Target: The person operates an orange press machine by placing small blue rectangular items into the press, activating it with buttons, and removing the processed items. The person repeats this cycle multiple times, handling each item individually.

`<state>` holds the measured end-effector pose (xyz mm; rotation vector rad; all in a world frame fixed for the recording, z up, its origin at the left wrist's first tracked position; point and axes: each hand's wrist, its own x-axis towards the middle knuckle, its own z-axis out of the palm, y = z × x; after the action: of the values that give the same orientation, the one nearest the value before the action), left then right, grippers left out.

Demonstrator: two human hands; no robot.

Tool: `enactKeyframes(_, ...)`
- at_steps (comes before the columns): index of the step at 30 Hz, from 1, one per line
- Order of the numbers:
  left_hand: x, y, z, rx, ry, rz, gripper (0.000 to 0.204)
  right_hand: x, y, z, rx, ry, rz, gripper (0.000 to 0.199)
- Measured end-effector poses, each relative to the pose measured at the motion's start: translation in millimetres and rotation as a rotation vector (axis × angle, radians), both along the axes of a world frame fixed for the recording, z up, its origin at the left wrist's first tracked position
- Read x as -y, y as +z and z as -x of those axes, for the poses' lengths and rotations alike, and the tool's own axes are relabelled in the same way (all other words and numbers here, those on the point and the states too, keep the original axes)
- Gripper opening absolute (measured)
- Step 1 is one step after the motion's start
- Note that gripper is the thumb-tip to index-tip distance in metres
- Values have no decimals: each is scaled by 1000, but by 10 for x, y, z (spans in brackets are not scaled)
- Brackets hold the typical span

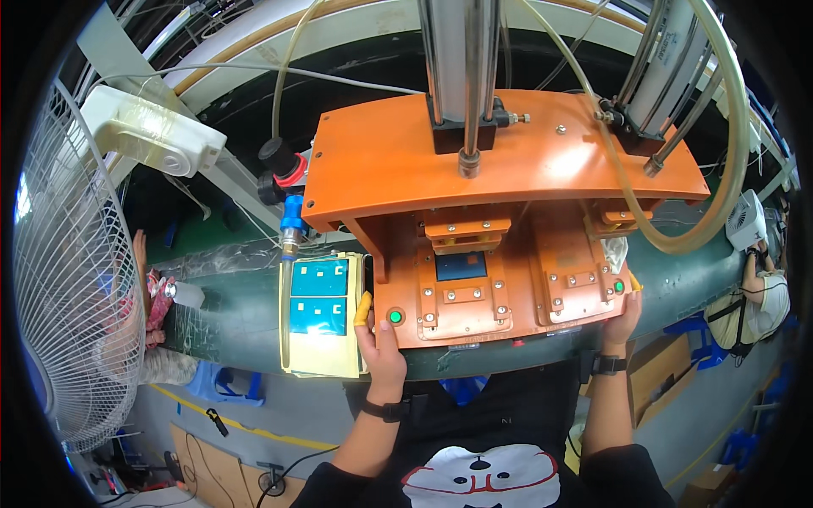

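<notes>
An orange pneumatic press [508,169] stands on the bench in front of me. My left hand [383,356] clasps the left front corner of its base, thumb just below a green button [395,317]. On the right end of the base, my right hand [622,320] grips the side near a second green button [619,287]. Yellow covers show on a fingertip of each hand; other fingers are partly hidden. A dark blue piece [461,266] lies in the left fixture, beneath a raised press head [467,233]. The right fixture [580,288] is partly shaded by its head.
Left of the press, two blue sheets [318,315] lie on yellow paper [326,356]. A blue-and-black air regulator [292,212] and looping hoses [737,169] flank the press. A large fan [85,279] stands at left. Other people sit at both sides, one near a white fan [745,220].
</notes>
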<state>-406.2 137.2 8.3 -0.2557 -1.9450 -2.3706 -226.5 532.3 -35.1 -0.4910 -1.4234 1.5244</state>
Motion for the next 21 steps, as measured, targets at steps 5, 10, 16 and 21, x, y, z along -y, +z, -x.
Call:
enactKeyframes(5, -10, -98, 9, -82, -12, -42, 46, 6, -18, 9, -17, 5, 32, 50)
enactKeyframes(10, 5, -121, 19, -88, -39, -49, 47, -22, -56, -30, 0, 5, 42, 47)
enactKeyframes(16, 2, -112, 19, -113, -59, -50, 48, -76, -97, -37, -24, 26, 32, 50)
enactKeyframes(21, 19, -131, 14, -102, -57, -42, 48, -22, -29, 8, -22, 24, 18, 55)
